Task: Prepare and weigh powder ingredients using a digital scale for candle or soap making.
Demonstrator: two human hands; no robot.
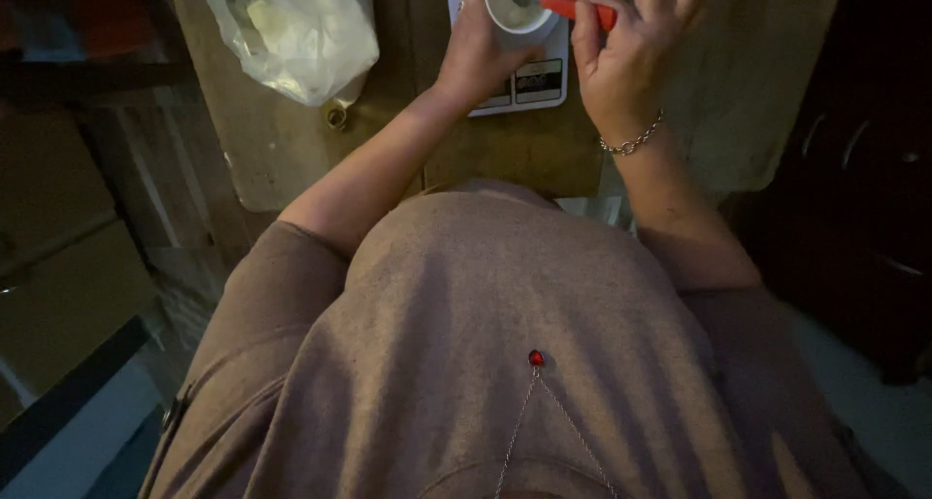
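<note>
A single camera, worn on the person's head, looks steeply down along the body. The brown shirt front (485,363) fills the lower and middle frame, very near the lens. The forearms run up from it toward the top edge, where the left hand (481,48) and right hand (621,57) sit farthest from the camera, partly cut by the frame. The wooden table (282,159) lies across the upper middle, seen from above; floor shows dimly at the lower left. There is no second view.
</note>
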